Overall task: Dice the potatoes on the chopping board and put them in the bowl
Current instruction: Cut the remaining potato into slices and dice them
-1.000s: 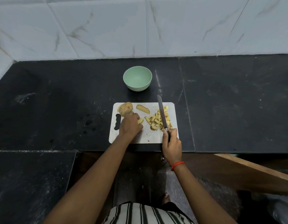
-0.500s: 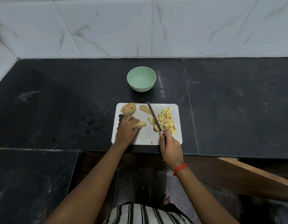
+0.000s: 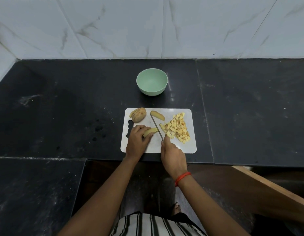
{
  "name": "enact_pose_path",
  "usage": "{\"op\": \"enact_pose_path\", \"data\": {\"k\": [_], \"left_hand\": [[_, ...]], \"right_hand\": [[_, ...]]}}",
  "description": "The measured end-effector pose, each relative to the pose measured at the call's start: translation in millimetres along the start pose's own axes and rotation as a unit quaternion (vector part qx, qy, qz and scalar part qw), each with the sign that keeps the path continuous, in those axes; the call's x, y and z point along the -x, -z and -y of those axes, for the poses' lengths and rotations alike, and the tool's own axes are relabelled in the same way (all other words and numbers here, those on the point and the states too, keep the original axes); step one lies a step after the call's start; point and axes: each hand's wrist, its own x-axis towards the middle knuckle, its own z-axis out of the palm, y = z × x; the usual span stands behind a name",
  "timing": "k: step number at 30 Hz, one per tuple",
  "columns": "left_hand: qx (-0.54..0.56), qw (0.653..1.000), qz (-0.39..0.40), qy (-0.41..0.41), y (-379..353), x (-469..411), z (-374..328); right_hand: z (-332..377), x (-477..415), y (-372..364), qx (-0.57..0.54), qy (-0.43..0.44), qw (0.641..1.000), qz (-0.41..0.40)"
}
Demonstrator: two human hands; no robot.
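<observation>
A white chopping board lies at the counter's front edge. My left hand pins a potato wedge on the board's left half. My right hand grips a knife; its blade runs diagonally just right of that wedge. A heap of diced potato covers the board's right side. A sliced potato half sits at the board's far left corner, and another wedge lies beside it. The pale green bowl stands empty behind the board.
The black stone counter stretches to both sides, backed by a white marble-tiled wall. A lower black slab sits at front left and a wooden edge at front right.
My left hand has drawn a wedge toward the board's middle and holds it down. The knife has swung left, away from the diced heap, to lie beside the wedge.
</observation>
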Motion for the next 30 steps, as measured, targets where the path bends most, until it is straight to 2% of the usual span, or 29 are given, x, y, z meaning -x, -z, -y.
{"op": "enact_pose_path", "data": {"k": [8, 15, 18, 23, 26, 30], "left_hand": [[0.014, 1.000, -0.002, 0.010, 0.0, -2.0, 0.8], [0.007, 1.000, -0.012, 0.006, -4.3, -1.6, -1.3], [0.013, 0.999, -0.026, 0.021, -6.5, 0.3, -4.1], [0.010, 0.999, -0.024, 0.032, -8.1, 0.6, -5.9], [0.018, 0.999, -0.024, 0.039, -6.7, 1.8, -6.2], [0.038, 0.998, -0.034, 0.046, -4.1, 2.4, -6.6]], "right_hand": [[3.4, -4.4, -1.8, 0.017, 0.007, 1.000, 0.006], [6.7, -6.8, 2.3, 0.068, 0.001, 0.996, 0.056], [5.4, 7.5, 6.5, 0.104, -0.001, 0.991, 0.088], [-6.9, 45.9, 23.9, 0.087, -0.020, 0.991, 0.100], [-10.5, 60.3, 31.2, 0.045, -0.024, 0.997, 0.066], [-3.9, 30.9, 25.9, 0.004, 0.011, 1.000, 0.024]]}}
